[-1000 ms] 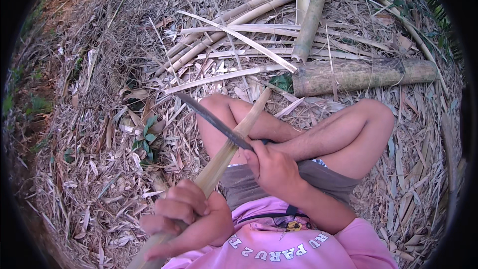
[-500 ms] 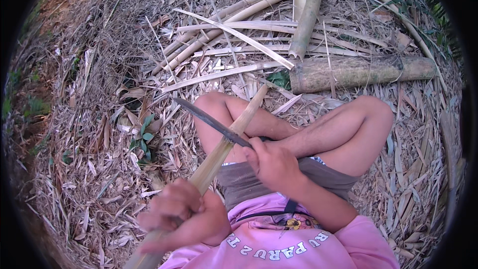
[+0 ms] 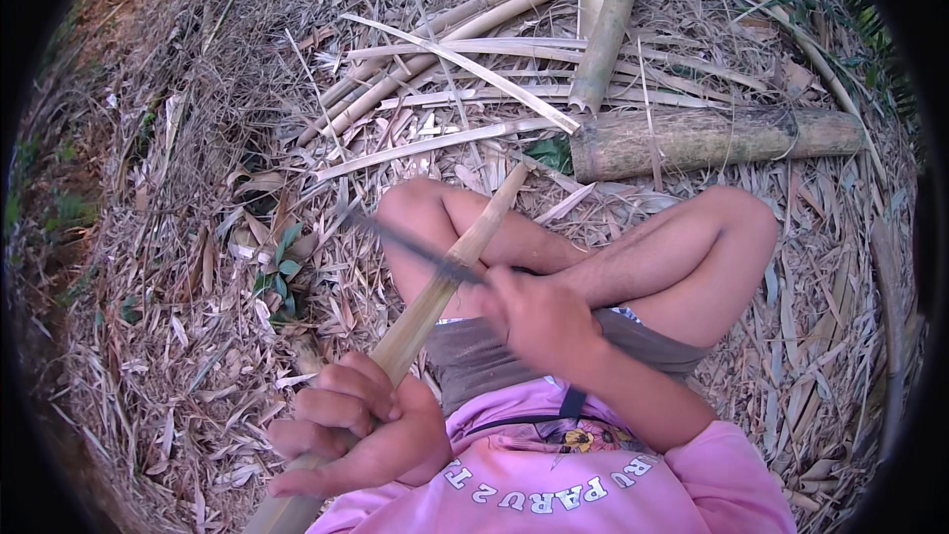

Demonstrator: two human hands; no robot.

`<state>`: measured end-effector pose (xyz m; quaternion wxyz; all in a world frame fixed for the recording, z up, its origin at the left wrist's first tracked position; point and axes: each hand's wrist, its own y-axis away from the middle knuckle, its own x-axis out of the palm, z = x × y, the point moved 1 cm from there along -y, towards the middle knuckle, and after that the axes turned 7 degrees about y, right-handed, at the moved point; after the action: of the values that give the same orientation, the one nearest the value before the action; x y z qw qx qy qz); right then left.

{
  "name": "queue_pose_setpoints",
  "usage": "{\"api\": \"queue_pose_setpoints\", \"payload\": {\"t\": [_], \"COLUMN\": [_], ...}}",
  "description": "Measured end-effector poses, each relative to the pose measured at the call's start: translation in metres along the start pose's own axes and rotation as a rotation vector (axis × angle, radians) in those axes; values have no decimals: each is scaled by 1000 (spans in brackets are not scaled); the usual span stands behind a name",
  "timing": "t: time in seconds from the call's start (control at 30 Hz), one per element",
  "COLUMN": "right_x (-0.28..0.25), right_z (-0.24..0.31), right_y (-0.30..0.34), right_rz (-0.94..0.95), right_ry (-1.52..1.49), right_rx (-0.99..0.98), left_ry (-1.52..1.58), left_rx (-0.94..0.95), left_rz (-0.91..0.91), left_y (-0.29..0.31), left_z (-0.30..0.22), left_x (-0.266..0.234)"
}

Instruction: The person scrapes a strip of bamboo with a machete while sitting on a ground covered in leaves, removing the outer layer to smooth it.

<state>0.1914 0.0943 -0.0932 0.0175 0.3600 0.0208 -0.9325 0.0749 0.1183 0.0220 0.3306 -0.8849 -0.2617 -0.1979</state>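
A split bamboo length runs slantwise from beneath my left forearm up across my lap, narrowing to a tapered far end above my left shin. My left hand is closed around its near part, fingers curled over it. In my right hand is the handle of a dark-bladed knife, mostly hidden by the fist. The blade lies crosswise over the bamboo, touching it partway along, and its tip points far left. Motion smears the blade and the right fingers.
My bent, crossed legs lie right below the work. Beyond them rest a thick bamboo log, a thinner greenish pole and several pale split strips. Dry leaves and shavings cover the ground; a small green plant grows at left.
The knife blade has shifted slightly toward me, staying across the bamboo, and is now blurred. My left hand keeps its grip on the bamboo and looks sharper than before.
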Motion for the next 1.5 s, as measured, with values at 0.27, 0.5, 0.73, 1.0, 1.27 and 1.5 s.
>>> {"api": "queue_pose_setpoints", "payload": {"t": [0.27,0.5,0.73,1.0,1.27,1.5], "right_x": [-1,-6,-6,-8,4,-20], "right_z": [-7,0,6,9,-27,9], "right_y": [-10,-5,4,13,1,28], "right_rz": [106,163,23,43,98,41], "right_ry": [49,81,-31,99,141,58], "right_rx": [101,120,-38,-29,143,-59], "left_ry": [-131,28,-8,-97,-8,-22], "left_rx": [-22,14,-12,-17,19,23], "left_rz": [53,47,55,-34,14,-23], "left_y": [5,6,9,11,11,15], "left_z": [1,-1,2,-3,-3,2], "left_x": [-2,-7,-11,-8,1,6]}}
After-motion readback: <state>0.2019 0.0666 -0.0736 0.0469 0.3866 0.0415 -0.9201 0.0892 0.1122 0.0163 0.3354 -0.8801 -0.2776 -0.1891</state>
